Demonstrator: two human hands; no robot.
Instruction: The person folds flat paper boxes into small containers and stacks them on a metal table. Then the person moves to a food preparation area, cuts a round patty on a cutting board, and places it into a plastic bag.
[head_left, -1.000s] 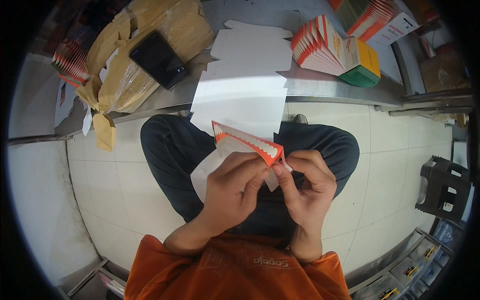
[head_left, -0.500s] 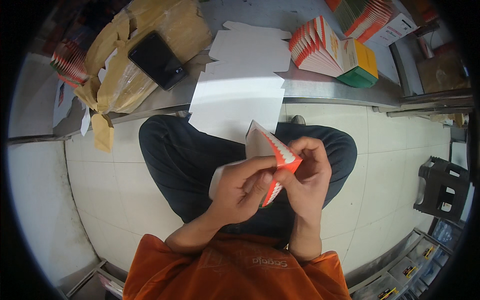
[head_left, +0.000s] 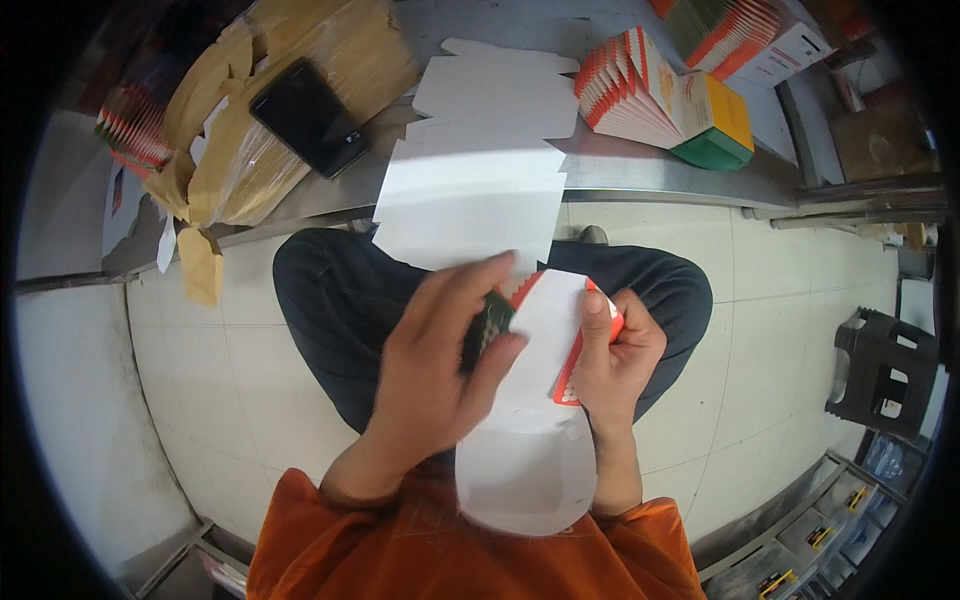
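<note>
While the right hand (head_left: 625, 350) pinches its red edge, a white-lined cardboard carton with scalloped trim (head_left: 540, 375) gapes at centre frame.
The left hand (head_left: 430, 350), fingers parted, is at the carton's dark-green side, contact unclear. Small printing marks a white cardboard panel (head_left: 785, 58), upper right.

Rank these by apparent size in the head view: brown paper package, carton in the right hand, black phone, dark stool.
1. Brown paper package
2. Carton, partly behind the left hand
3. Black phone and dark stool: too alike to rank
</note>
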